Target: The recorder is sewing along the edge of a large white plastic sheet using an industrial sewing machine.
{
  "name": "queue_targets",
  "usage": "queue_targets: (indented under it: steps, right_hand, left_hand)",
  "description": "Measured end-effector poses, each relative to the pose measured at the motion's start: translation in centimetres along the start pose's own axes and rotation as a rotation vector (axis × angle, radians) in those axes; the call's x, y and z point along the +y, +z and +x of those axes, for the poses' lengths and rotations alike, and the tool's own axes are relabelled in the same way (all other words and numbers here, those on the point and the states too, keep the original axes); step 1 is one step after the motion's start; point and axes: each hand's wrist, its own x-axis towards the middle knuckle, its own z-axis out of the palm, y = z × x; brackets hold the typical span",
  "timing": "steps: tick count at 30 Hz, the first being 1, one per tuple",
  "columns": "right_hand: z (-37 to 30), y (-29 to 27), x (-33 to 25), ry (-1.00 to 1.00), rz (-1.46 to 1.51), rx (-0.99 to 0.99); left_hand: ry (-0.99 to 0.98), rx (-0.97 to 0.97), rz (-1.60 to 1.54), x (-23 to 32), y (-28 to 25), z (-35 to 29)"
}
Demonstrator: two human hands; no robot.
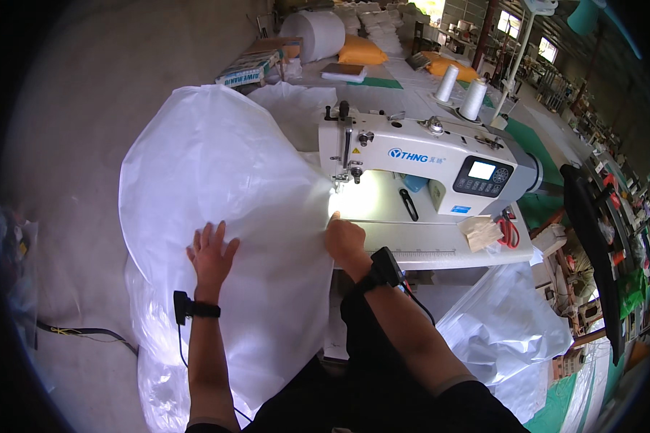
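Observation:
A large white plastic-like sheet (231, 166) billows up and drapes over the left side of the sewing table. My left hand (211, 258) lies on it with fingers spread, holding nothing. At the sheet's right edge, just in front of the lit needle area, my right hand (345, 238) is closed, its fingers pinching that edge. The sheet's edge runs to the presser foot (339, 186) of a white sewing machine (412, 148). Glare hides the stitching point. Both wrists wear black straps with small devices.
On the machine table (412, 234) lie black thread snips (409, 205), red-handled scissors (509, 232) and a brown scrap (482, 232). White thread cones (474, 99) stand behind the machine. More white sheeting (498, 325) hangs at the lower right. A big white roll (314, 35) stands at the back.

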Motion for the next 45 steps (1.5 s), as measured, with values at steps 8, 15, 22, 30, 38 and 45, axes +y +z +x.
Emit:
queue_targets:
  steps: [8,15,22,30,38,45]
  right_hand:
    - [4.2,1.9,1.2,0.063,0.019,0.078]
    - [4.5,1.4,1.0,0.035,0.069,0.137]
    - [-7.9,2.9,-0.4,0.138,0.577,-0.112]
    - [-15.3,16.8,-1.0,-0.023,1.005,-0.588]
    - [-14.9,9.9,-9.0,0.087,1.505,-0.779]
    - [-18.6,-3.0,-6.7,-0.082,1.664,-1.048]
  left_hand:
    - [-0.013,-0.336,-0.069,1.0,1.8,6.1]
    - [0.029,-0.235,-0.036,2.5,3.6,9.6]
    - [0.065,-0.246,-0.096,1.6,5.3,12.2]
    - [0.104,-0.015,-0.037,0.9,0.7,1.8]
    - [0.163,-0.240,-0.225,-5.7,4.4,5.3]
    - [0.619,-0.310,-0.310,-7.0,7.8,14.3]
